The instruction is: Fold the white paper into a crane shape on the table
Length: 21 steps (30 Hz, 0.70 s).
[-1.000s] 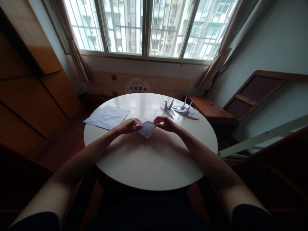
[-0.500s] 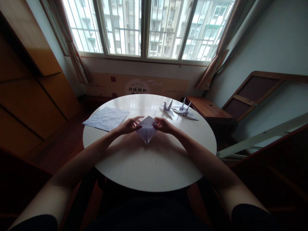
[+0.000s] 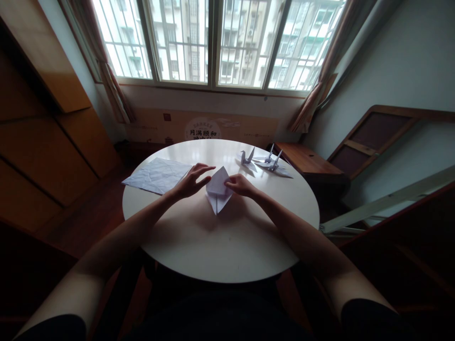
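Note:
A pale folded paper [image 3: 217,190], pointed at both ends, stands a little above the round white table [image 3: 220,237] at its middle. My right hand [image 3: 240,184] pinches the paper's right edge with closed fingers. My left hand [image 3: 192,180] is just left of the paper, fingers stretched out and apart, tips close to its upper left flap; contact is unclear.
A creased flat sheet [image 3: 158,174] lies at the table's left. Three folded paper cranes [image 3: 265,161] stand at the back right. A dark wooden bench [image 3: 305,161] is beyond the table on the right, wooden cabinets on the left, a window behind.
The paper has been raised from a flat kite to a taller, narrower shape. My left hand has let go and spread its fingers; my right hand keeps its pinch.

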{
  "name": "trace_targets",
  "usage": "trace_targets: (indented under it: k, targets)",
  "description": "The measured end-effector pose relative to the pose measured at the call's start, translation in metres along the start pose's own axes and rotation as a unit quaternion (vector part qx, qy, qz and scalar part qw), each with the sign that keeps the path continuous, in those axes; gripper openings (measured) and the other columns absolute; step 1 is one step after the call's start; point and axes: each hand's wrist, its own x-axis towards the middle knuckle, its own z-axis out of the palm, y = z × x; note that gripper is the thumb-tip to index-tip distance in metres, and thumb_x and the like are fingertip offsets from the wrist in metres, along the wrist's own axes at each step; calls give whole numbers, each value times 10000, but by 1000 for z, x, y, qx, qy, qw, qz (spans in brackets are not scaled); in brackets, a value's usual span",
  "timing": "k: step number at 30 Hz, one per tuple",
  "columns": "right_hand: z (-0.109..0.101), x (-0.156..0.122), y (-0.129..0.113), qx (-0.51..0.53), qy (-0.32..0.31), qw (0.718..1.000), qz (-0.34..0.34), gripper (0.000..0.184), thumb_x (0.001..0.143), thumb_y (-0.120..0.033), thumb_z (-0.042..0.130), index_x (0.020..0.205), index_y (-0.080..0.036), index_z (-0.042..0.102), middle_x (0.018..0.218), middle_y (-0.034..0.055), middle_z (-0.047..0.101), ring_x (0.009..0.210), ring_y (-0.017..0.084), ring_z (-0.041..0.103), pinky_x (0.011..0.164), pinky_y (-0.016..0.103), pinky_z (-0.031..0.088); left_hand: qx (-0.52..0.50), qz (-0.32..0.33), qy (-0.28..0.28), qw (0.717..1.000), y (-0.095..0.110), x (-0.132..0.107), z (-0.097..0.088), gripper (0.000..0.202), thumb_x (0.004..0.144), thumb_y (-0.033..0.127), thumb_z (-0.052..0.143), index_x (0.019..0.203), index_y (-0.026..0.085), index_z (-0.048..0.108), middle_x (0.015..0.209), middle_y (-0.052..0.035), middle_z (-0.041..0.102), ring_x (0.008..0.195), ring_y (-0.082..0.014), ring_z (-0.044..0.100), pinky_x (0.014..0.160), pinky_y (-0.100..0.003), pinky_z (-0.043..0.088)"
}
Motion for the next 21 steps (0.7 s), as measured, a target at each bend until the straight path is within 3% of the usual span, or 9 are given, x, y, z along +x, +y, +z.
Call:
trace_targets:
  k: [2,4,7,9,13,17,19,21]
  targets:
    - [-1,0,-2,-24,28,999,21,231,725,-256,549,519,-153,536,475,-41,446,475,81,404,475,225,275,44,37,-16,998,10,0,-5,415,1018,439,463,1354,245,612,1251,-119,605,1188,-274,534,1040,-437,396]
    - [-1,-1,-5,-42,53,997,36,220,722,-221,545,512,-153,546,467,-36,461,469,84,433,465,219,286,64,87,-69,992,21,-1,-7,436,969,451,573,1358,259,610,1206,-106,646,1146,-282,556,1047,-452,363]
    - [0,-2,-9,-28,70,995,71,178,736,-177,564,562,-149,582,489,-15,539,457,102,522,442,206,334,65,132,-158,976,33,-3,0,560,860,488,725,1357,256,611,1204,-111,682,1127,-293,592,1064,-454,325]
    - [-1,-3,-11,11,68,992,109,111,764,-162,581,656,-149,605,520,3,600,444,128,586,417,204,377,60,144,-189,970,37,-6,7,571,849,485,742,1355,255,611,1225,-118,693,1150,-301,605,1092,-468,278]
    - [-6,-3,-12,35,64,983,169,143,824,-192,627,703,-168,556,475,11,597,415,169,629,362,200,388,59,140,-200,968,37,-9,19,435,942,362,639,1359,245,605,1248,-122,697,1147,-272,639,1093,-442,272]
    - [-12,0,-3,32,52,983,172,167,855,-243,630,723,-147,597,546,39,628,425,167,627,381,224,423,52,135,-200,969,35,-8,20,337,996,195,484,1285,250,648,1216,-87,720,1084,-209,677,1115,-424,260]
    - [-15,1,5,17,81,984,158,131,833,-237,645,907,-128,644,664,57,672,478,181,642,443,269,490,43,132,-202,969,34,-8,17,341,970,157,482,1236,253,672,1195,-69,733,1049,-192,689,1142,-429,243]
    - [-18,3,13,-20,136,985,107,380,786,-194,665,1159,-131,621,804,71,699,613,197,668,566,316,556,44,124,-201,971,30,-7,13,381,931,109,468,1203,261,686,1173,-47,743,1021,-176,696,1172,-440,213]
